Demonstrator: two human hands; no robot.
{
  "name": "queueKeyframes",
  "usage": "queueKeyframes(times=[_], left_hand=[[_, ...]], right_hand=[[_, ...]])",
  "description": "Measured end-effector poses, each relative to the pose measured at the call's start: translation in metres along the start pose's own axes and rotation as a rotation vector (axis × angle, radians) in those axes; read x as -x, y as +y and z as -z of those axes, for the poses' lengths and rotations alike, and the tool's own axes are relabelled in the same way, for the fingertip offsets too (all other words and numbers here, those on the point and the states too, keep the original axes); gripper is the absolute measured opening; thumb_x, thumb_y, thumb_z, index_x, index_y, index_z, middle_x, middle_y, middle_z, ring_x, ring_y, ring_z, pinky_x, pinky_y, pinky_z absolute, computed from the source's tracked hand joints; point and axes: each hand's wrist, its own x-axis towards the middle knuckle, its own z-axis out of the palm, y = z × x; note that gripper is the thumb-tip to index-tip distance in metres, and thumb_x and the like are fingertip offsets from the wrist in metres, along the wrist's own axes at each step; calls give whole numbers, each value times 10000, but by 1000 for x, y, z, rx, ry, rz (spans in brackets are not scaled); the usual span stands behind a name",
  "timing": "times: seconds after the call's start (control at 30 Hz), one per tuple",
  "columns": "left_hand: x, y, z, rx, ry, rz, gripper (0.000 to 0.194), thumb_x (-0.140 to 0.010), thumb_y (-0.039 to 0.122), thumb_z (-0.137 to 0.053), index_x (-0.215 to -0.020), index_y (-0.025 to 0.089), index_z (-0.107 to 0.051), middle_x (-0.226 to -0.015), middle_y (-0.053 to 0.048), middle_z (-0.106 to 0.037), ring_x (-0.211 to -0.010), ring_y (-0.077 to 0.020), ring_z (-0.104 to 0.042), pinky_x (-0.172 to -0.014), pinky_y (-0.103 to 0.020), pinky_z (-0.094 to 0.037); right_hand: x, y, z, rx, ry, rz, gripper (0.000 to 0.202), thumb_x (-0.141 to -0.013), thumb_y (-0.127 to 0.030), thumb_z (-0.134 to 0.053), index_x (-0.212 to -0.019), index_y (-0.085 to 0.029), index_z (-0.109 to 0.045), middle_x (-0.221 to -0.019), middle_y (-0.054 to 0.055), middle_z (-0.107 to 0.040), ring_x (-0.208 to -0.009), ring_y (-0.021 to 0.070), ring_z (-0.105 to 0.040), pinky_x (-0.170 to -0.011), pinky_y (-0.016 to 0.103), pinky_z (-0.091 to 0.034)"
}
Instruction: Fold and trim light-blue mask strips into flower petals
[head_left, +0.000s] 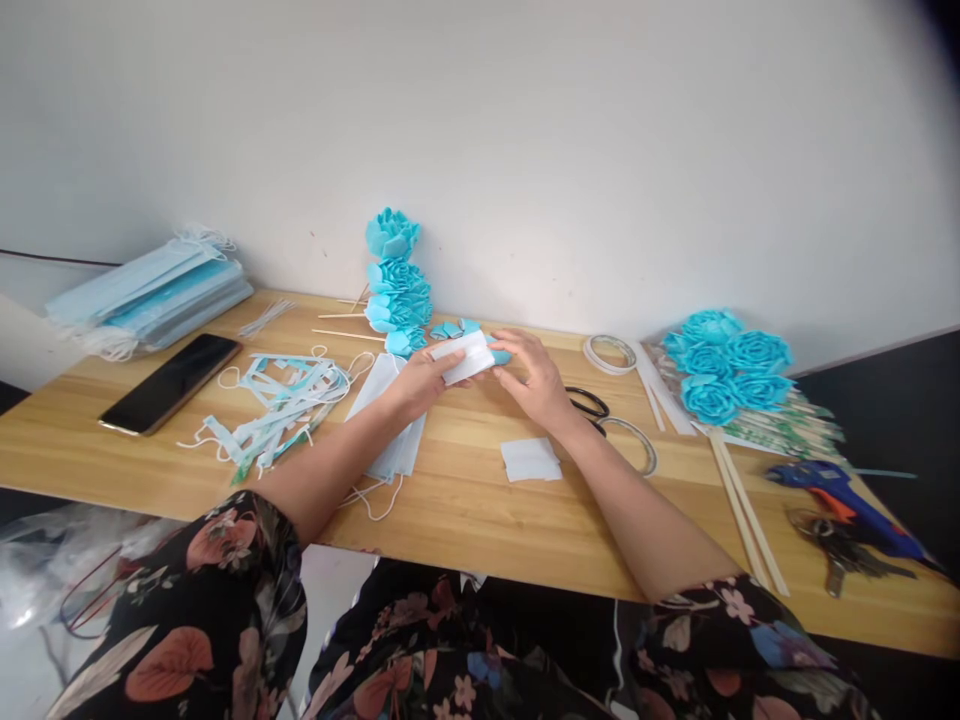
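My left hand [424,385] pinches a white folded piece of face-mask fabric [463,358], thumb on top, above the middle of the table. At its right edge is my right hand [532,380], thumb and forefinger apart, fingertips close to the fabric; whether they touch it I cannot tell. Behind the hands lie small blue petals [454,328], partly covered. A whole face mask [397,445] lies under my left forearm. Another white cut piece [531,460] rests on the wood beside my right forearm.
Blue fabric roses on sticks [397,290] stand along the wall; more roses [727,365] lie right. Around are cut mask strips [289,395], stacked masks [157,290], a phone [172,383], tape rolls [609,354], black-handled scissors [589,402] and a glue gun [847,500].
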Motion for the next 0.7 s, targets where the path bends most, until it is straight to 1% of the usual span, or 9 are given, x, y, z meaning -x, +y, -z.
queueKeyframes(times=[0.13,0.27,0.33,0.47,0.6,0.7], left_hand=[[-1,-4,1,-103,-40,-59,514,-741,446,-777,-1112,103,-686,-969,-135,-744,-746,-196,-706,-625,-262,-504],[-1,-6,2,-230,-76,-99,518,-800,482,-720,-1154,107,-681,-920,-123,-751,-760,-203,-709,-641,-271,-507],[0,-6,2,-271,-80,-96,513,-802,500,-713,-1129,105,-686,-853,-110,-750,-727,-195,-702,-650,-278,-509],[2,-4,-1,-308,-73,-74,505,-781,525,-723,-1060,106,-689,-770,-94,-740,-685,-190,-693,-638,-281,-499],[1,-3,-1,-298,-68,-53,494,-767,523,-736,-1032,109,-681,-776,-91,-738,-707,-201,-704,-647,-286,-498],[1,-4,-1,-274,-53,-43,496,-755,510,-751,-1036,109,-673,-828,-97,-743,-726,-208,-713,-659,-294,-504]], right_hand=[[0,-2,-1,-101,-35,-63,205,-902,-270,-609,-1099,-283,-668,-1203,65,-696,-1198,253,-602,-1056,470,-436],[-2,-3,-1,-159,-64,-70,100,-899,-292,-620,-933,-271,-711,-1048,57,-739,-1064,244,-653,-993,443,-462],[-2,-3,-1,-161,-71,-103,101,-893,-306,-622,-890,-271,-717,-994,49,-743,-1006,243,-660,-963,436,-468],[-1,-4,-1,-173,-67,-179,114,-877,-346,-638,-867,-255,-707,-951,46,-735,-970,240,-653,-942,412,-469],[0,-9,0,-190,-65,-248,144,-875,-374,-626,-845,-243,-678,-936,41,-734,-937,229,-657,-922,389,-472],[-1,-14,1,-204,-64,-286,146,-872,-372,-613,-843,-237,-660,-946,40,-736,-929,222,-661,-916,376,-473]])
